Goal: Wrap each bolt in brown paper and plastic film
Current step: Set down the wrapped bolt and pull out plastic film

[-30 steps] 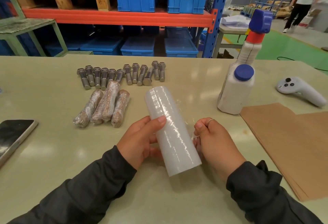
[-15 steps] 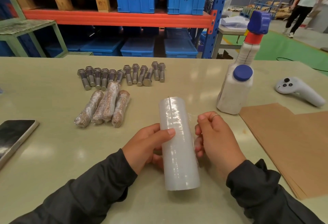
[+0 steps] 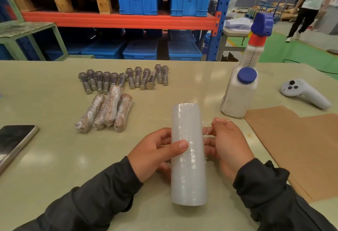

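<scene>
Surface (image 3: 45, 157): we see bare room left of the hands
Film roll (image 3: 188, 157): centre front, long axis running away from us
Left hand (image 3: 155, 154): fingers curled round the roll
Right hand (image 3: 230, 144): fingers pinching loose film at the roll's right edge
</scene>
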Available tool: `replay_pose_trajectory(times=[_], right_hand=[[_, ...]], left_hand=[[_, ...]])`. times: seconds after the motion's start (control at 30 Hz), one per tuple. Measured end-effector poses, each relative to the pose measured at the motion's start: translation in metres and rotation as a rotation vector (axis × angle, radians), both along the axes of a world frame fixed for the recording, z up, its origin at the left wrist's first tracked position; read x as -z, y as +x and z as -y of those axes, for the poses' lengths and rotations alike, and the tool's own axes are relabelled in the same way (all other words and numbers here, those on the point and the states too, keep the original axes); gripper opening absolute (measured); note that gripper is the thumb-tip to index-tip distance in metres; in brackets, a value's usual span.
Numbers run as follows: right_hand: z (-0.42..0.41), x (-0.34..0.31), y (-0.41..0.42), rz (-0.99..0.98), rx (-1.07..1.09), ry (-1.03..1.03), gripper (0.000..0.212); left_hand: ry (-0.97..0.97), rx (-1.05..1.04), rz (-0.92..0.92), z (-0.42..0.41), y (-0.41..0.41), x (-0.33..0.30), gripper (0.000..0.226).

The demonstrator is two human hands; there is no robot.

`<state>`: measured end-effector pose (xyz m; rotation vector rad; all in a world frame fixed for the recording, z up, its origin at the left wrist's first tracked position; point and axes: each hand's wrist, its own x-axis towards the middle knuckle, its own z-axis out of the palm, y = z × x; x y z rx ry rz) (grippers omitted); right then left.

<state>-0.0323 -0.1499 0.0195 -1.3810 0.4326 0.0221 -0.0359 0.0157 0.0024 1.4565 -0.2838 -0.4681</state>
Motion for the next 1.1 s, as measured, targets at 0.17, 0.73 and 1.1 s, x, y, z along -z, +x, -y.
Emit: replay_pose_trajectory(times=[0.17, 0.73, 1.1], right_hand=[[0.004, 0.0, 0.003, -0.066, -0.082, 0.088, 0.036], [-0.01, 0.012, -0.002, 0.11, -0.096, -0.353, 0.021], [0.01, 0.006, 0.011, 0.354, -0.149, -0.813, 0.023]], left_hand=[[0.014, -0.017, 0.034, -0.003, 0.0, -0.001, 0.065], [-0.066, -0.122, -0.031, 0.002, 0.001, -0.003, 0.049], [-0.224, -0.021, -0.095, 0.0, 0.002, -0.007, 0.052]])
